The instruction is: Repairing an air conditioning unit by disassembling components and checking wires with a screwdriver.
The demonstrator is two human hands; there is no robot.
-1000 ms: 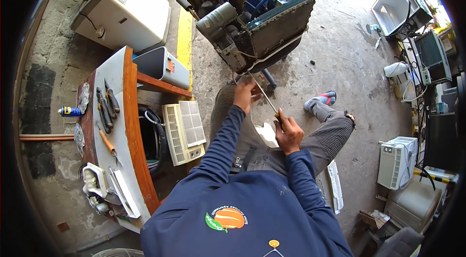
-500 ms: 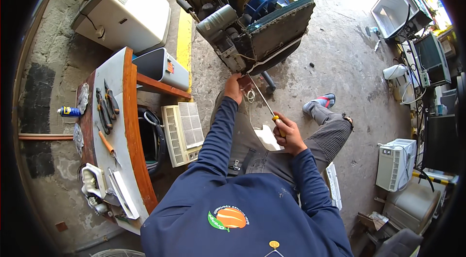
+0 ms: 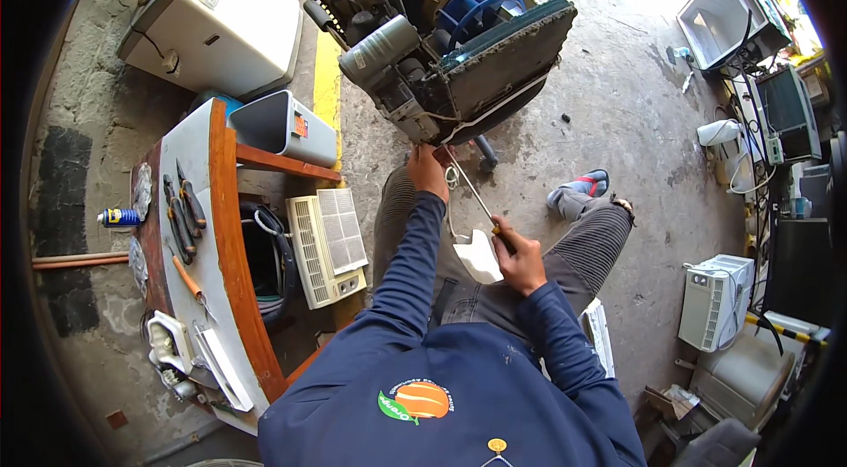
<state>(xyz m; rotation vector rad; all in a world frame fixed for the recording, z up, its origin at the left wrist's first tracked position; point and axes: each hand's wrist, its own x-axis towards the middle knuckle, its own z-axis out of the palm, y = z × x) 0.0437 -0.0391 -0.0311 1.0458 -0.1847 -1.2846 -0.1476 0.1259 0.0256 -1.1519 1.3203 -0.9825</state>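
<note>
Sitting far L, a spray can (image 3: 118, 217) by the L edge of the tabletop (image 3: 208, 229), nr 2 foil wads (image 3: 141, 189). On the tabletop, L to R: a white plastic part (image 3: 169, 339) toward the near end, 2 pliers (image 3: 181, 218) side by side, an orange-handled tool (image 3: 189, 278) just below them, then a white strip (image 3: 222, 363) nr the bottom corner. Boxy white cabinet (image 3: 225, 39) upper L, past the tabletop's far end. Next, grey open-top bin (image 3: 318, 145), then the L AC (image 3: 309, 242) w/ a pale filter (image 3: 342, 229) on its front.

Mid-frame, up top: stripped unit (image 3: 507, 70), innards exposed, w/ grey cylinder (image 3: 379, 45) on its L & blue fan (image 3: 481, 13) set btwn that & the finned panel. L hand (image 3: 428, 171) is up at the unit's low edge; fingertips hidden, so can't tell if that grip's apart or together. Just R of it, the driver (image 3: 469, 186) slants: shaft end at/nr the unit's low edge (contact unclear), handle down-R. R hand (image 3: 519, 260) has its grip clamped on the handle. White piece (image 3: 478, 257) btwn the legs, L of R hand. Sandaled foot (image 3: 582, 189) further R, on floor. Far R: R AC (image 3: 716, 301), & open white box (image 3: 719, 17) well above it.
</note>
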